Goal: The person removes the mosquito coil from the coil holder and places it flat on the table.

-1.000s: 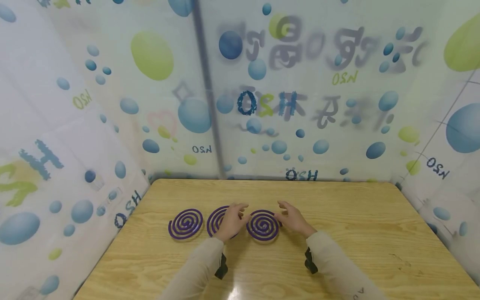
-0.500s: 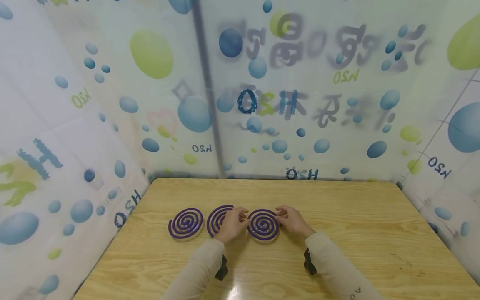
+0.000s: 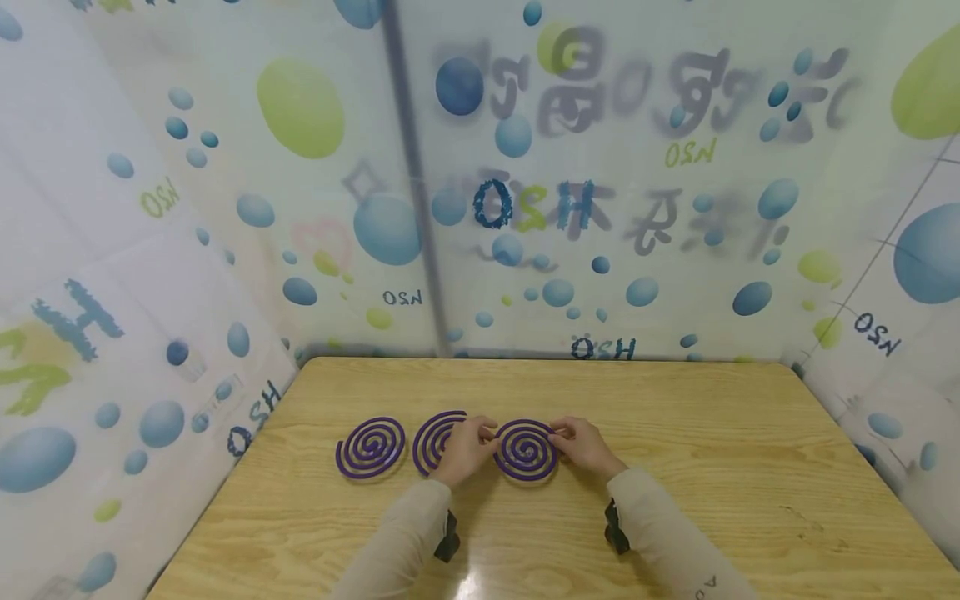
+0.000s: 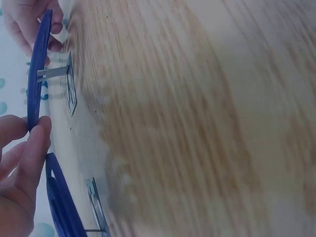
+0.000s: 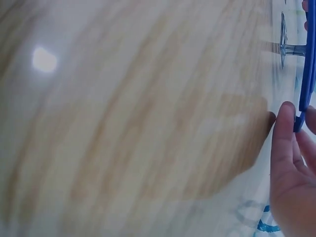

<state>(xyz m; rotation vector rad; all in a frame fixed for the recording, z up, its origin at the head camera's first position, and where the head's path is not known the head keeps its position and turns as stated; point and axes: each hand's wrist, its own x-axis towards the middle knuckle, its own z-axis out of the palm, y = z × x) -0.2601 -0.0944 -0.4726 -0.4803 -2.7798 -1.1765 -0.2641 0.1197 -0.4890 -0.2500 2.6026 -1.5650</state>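
A purple mosquito coil (image 3: 527, 451) stands at the right of a row of three on the table. My left hand (image 3: 467, 452) pinches its left edge between thumb and fingers, overlapping the middle coil (image 3: 417, 446) in the head view. On the opposite edge, the thumb and fingers of my right hand (image 3: 590, 448) pinch the rim. Seen from the left wrist, the held coil (image 4: 34, 91) sits on a thin metal stand (image 4: 71, 94). The right wrist view shows my right fingers (image 5: 284, 133) around the coil's end. Farthest left lies the third coil (image 3: 372, 447).
The wooden table (image 3: 712, 467) reaches back to a patterned curtain (image 3: 637, 167) with blue and green ovals. Another metal stand (image 4: 97, 205) shows beside the middle coil in the left wrist view. Dark cameras (image 3: 447, 537) are strapped at both wrists.
The right hand's raised, spread fingers have come down and closed on the coil's right edge. The left fingers have closed on its left edge. The other coils stay put.
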